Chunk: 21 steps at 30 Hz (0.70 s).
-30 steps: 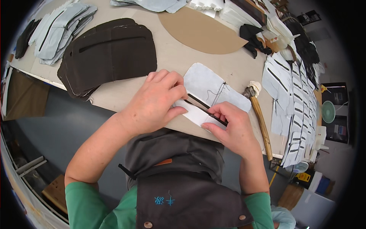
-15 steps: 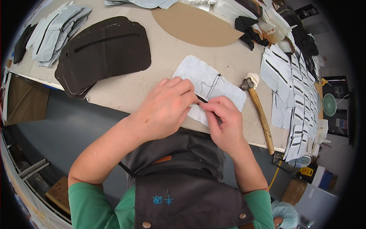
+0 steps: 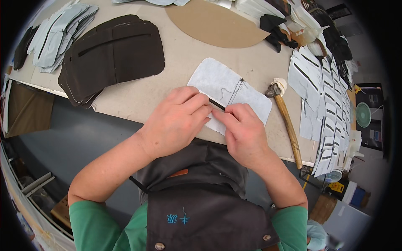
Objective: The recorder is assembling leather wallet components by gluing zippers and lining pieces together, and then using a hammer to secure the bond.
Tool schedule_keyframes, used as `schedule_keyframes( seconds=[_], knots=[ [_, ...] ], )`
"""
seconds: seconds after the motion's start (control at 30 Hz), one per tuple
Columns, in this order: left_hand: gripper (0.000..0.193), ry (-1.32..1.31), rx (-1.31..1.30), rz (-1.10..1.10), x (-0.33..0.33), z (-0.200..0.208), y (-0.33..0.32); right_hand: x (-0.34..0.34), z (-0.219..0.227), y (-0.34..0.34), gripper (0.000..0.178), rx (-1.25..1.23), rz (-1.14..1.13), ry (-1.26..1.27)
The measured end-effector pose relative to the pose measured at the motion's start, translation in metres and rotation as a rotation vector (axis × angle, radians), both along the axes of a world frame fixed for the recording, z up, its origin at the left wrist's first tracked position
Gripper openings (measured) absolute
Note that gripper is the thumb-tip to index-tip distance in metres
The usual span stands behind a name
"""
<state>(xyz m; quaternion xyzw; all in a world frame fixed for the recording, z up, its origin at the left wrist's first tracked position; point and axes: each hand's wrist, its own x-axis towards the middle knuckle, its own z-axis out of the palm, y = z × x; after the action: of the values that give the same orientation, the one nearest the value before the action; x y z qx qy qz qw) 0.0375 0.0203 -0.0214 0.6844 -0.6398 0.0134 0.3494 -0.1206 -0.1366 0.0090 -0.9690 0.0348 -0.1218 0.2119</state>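
Note:
A pale grey-white panel (image 3: 217, 77) with rounded corners lies at the table's front edge. Across it runs a black strip (image 3: 217, 104), and dark loose threads (image 3: 235, 91) trail over its middle. My left hand (image 3: 178, 119) has its fingers curled and pressed together at the strip's left end, closed on the panel. From the other side my right hand (image 3: 247, 131) bends over the panel, its forefinger meeting the strip close to the left fingertips. Whatever sits beneath the fingertips is hidden.
Right of the panel rests a wooden-handled hammer (image 3: 287, 121) with a wrapped head. Dark panels (image 3: 115, 54) are stacked at the left, pale ones (image 3: 63, 33) behind them. A tan curved sheet (image 3: 215, 23) lies at the back. Several pale strips-and-panels (image 3: 331, 117) overlap along the right edge.
My right fingers have shifted from a pinch at the strip to a forefinger laid along it, nearer the left hand. More of the black strip shows. Both elbows have spread slightly outward.

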Motion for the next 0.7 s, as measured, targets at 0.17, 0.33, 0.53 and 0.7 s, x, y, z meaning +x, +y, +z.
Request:
schedule_keyframes(
  seconds=[0.17,0.33,0.53,0.7],
  knots=[
    [0.03,-0.03,-0.009,0.076,0.002,-0.002,0.007,-0.005,-0.004,-0.003,0.04,-0.065,0.03,-0.029],
    [0.03,-0.071,-0.004,0.127,-0.001,0.007,0.006,-0.017,-0.001,-0.01,0.027,0.13,-0.083,-0.034],
    [0.028,0.22,0.009,0.056,-0.034,0.01,-0.016,-0.014,0.001,-0.009,0.02,0.33,-0.142,0.012],
    [0.028,0.171,0.052,0.043,-0.032,0.006,-0.016,-0.017,-0.001,-0.009,0.022,0.135,-0.049,-0.053]
  ],
)
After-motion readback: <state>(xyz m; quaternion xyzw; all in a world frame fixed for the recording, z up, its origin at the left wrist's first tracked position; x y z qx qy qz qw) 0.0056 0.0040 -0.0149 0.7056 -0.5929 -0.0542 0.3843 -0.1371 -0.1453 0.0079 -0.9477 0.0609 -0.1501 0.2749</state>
